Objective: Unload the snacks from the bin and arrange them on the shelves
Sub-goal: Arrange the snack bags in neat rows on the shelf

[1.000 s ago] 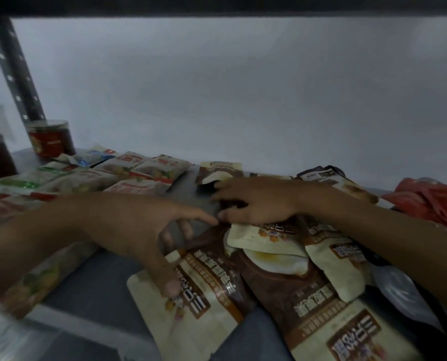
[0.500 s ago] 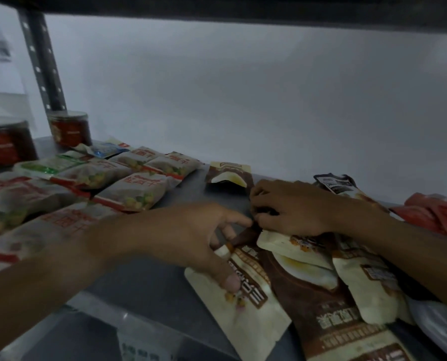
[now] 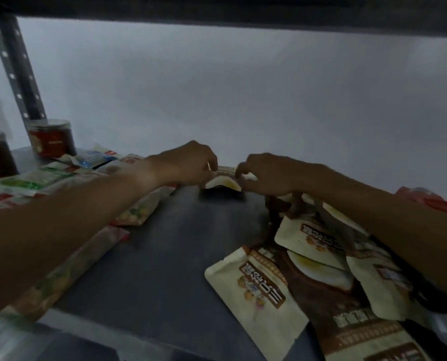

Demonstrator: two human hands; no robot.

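At the back of the shelf (image 3: 180, 256), close to the pale wall, a small brown-and-cream snack pouch (image 3: 223, 182) lies between the two hands. The left hand (image 3: 188, 165) comes at it from the left with fingers curled down over its edge, and the right hand (image 3: 266, 174) meets it from the other side with fingers bent, the fingertips on or just above the pouch. Both seem to pinch it, though blur and shadow keep me from telling how firm either grip is. My reading is that two hands are used because the pouch is soft and is being squared up against the wall, so later packets can be set in front of it.

Nearer than that pouch and to its right, a loose heap of larger cream-and-brown pouches (image 3: 303, 277) overlaps itself under the right forearm; these look dropped there to await sorting. To the pouch's left, flat packets with red and green print (image 3: 136, 212) lie side by side, apparently already arranged. Beyond them, in the far left corner beside the perforated upright post (image 3: 16, 71), stand two red-labelled jars (image 3: 51, 138). To the far right of the pouch, something red (image 3: 425, 199) shows past the right arm, too hidden to name. No bin is visible.
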